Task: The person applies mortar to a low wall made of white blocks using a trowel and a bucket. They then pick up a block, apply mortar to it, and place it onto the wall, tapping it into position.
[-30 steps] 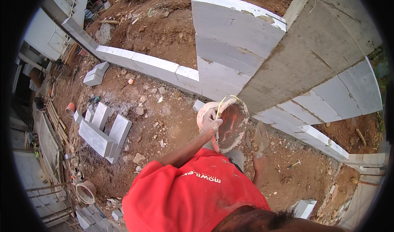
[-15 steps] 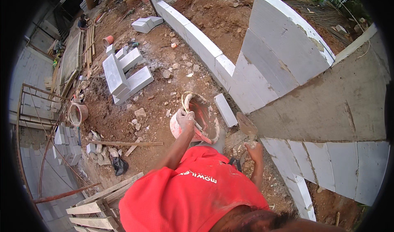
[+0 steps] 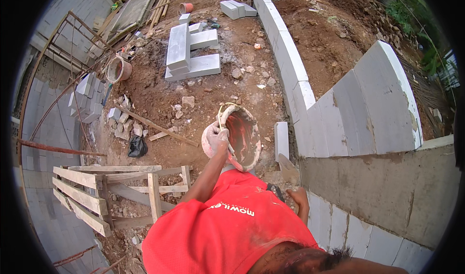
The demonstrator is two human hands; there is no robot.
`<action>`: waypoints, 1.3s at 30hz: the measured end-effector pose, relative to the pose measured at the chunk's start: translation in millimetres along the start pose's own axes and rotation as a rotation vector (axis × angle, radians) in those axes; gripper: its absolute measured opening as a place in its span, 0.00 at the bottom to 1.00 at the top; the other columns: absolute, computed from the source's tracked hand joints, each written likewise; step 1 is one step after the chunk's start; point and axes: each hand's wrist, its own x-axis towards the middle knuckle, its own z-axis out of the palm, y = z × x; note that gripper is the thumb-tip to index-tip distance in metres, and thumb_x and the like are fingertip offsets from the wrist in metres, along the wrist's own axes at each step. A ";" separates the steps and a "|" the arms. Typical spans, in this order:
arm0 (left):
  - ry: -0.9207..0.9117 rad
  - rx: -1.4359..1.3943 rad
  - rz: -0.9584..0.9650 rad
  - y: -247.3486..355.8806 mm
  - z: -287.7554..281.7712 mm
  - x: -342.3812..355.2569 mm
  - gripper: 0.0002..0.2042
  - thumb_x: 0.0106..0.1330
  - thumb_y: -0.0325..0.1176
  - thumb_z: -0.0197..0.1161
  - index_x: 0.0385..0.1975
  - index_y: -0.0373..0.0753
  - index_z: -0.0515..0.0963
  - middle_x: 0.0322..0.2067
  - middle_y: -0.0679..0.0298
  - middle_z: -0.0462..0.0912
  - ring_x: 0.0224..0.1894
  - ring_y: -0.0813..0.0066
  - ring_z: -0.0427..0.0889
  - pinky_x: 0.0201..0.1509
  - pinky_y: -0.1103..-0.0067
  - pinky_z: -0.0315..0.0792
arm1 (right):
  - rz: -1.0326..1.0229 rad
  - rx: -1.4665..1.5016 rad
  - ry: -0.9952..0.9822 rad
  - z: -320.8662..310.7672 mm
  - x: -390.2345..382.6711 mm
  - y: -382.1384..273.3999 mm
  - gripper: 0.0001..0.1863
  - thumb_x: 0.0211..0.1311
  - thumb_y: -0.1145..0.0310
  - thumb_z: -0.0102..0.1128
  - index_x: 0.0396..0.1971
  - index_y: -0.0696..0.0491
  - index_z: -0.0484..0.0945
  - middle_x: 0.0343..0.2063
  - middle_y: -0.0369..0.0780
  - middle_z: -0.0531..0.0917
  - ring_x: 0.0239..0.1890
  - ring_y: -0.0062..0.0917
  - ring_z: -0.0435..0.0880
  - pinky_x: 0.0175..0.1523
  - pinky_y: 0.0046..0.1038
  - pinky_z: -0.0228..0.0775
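Bucket (image 3: 240, 137), red plastic crusted with pale mortar, is held up by the left hand (image 3: 216, 139), which is clenched on the rim and the thin handle at the bucket's left side. The bucket is tilted, its mouth turned toward the camera, and is carried above the bare dirt ground (image 3: 208, 99) just left of the block wall (image 3: 368, 109).

Trowel (image 3: 289, 171) is grasped in the right hand (image 3: 301, 199), fingers closed on the handle low beside the red shirt (image 3: 227, 230); its blade points up toward the foot of the wall, near a single loose block (image 3: 281, 140) standing on end.

Wall is seen as a low course of pale blocks running from the top edge of the site down to a taller stepped section at right, with a grey rendered face below.

Stack of spare blocks (image 3: 189, 53) is noted on the ground toward the top, well apart from the hands. Wooden trestle frame (image 3: 106, 187) lies at lower left, with a second bucket (image 3: 117, 69) and rubble beyond it.
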 end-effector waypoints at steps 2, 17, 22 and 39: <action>0.041 0.025 -0.107 0.7 -2.4 6.5 0.13 0.50 0.15 0.61 0.23 0.42 0.65 0.36 0.60 0.82 0.22 0.82 0.69 0.22 0.82 0.64 | -0.023 0.023 -0.039 -11.6 38.3 -10.8 0.27 0.48 0.50 0.73 0.32 0.63 0.86 0.29 0.54 0.87 0.38 0.44 0.89 0.46 0.43 0.76; 0.204 -0.116 -0.106 -1.9 27.2 125.3 0.15 0.53 0.14 0.59 0.23 0.43 0.62 0.25 0.62 0.78 0.16 0.81 0.68 0.16 0.82 0.61 | -0.215 0.083 -0.140 -63.8 148.6 -259.8 0.17 0.57 0.57 0.70 0.25 0.59 0.86 0.21 0.41 0.87 0.24 0.23 0.86 0.33 0.30 0.76; 0.217 0.067 -0.245 -5.3 21.4 159.8 0.15 0.51 0.12 0.58 0.22 0.42 0.61 0.39 0.55 0.83 0.18 0.82 0.68 0.18 0.82 0.62 | -0.272 -0.068 -0.251 -36.4 166.9 -272.9 0.23 0.53 0.52 0.72 0.28 0.62 0.86 0.22 0.45 0.87 0.27 0.32 0.87 0.37 0.35 0.77; 0.196 -0.067 -0.120 -18.2 22.7 159.6 0.15 0.54 0.15 0.61 0.24 0.43 0.63 0.19 0.65 0.74 0.13 0.81 0.68 0.13 0.82 0.61 | -0.219 -0.057 -0.230 -56.5 176.2 -291.6 0.19 0.53 0.56 0.71 0.28 0.60 0.86 0.21 0.43 0.86 0.25 0.29 0.87 0.35 0.33 0.77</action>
